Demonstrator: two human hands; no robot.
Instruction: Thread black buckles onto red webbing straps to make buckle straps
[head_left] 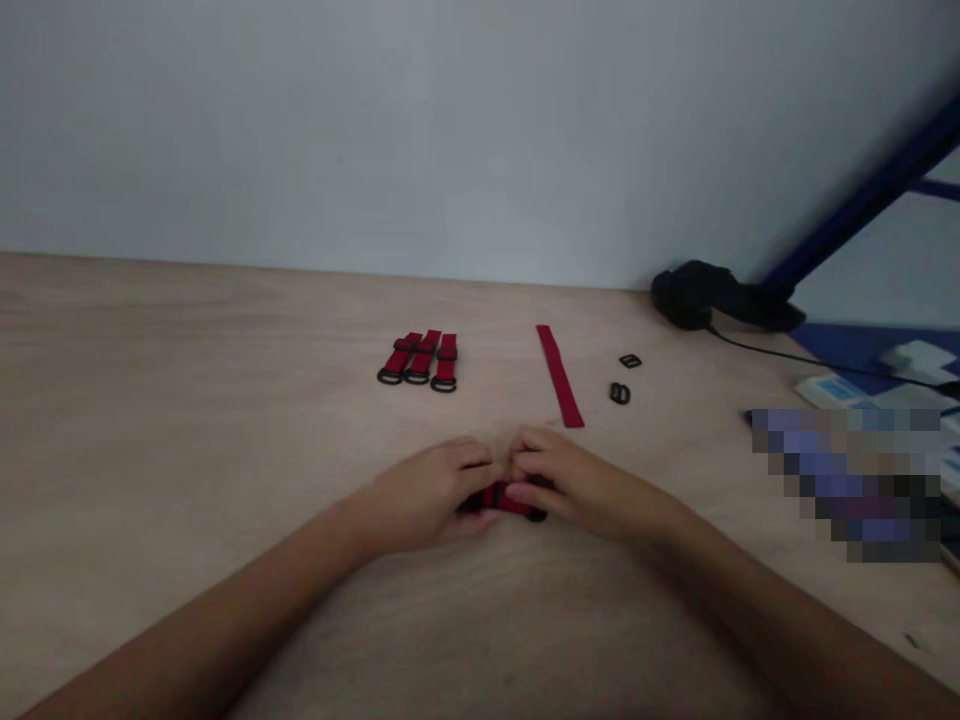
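A short red strap (513,499) with black fittings lies low over the table between my two hands. My left hand (442,487) is closed on its left end, the fingers curled and partly hiding it. My right hand (574,482) grips the right part, with the thumb along the red webbing; a black ring (537,514) shows just below that thumb. Beyond my hands lie three red straps (421,358) side by side, each with a black slider and a black hook-like ring. A loose flat red strip (560,376) lies farther right.
Right of the strip lie a black slider buckle (630,361) and a black ring piece (619,393). A black corded device (720,295) stands at the back right near a blue frame (870,195). A blurred-out item (847,485) lies at the right edge. A pale wall closes off the back.
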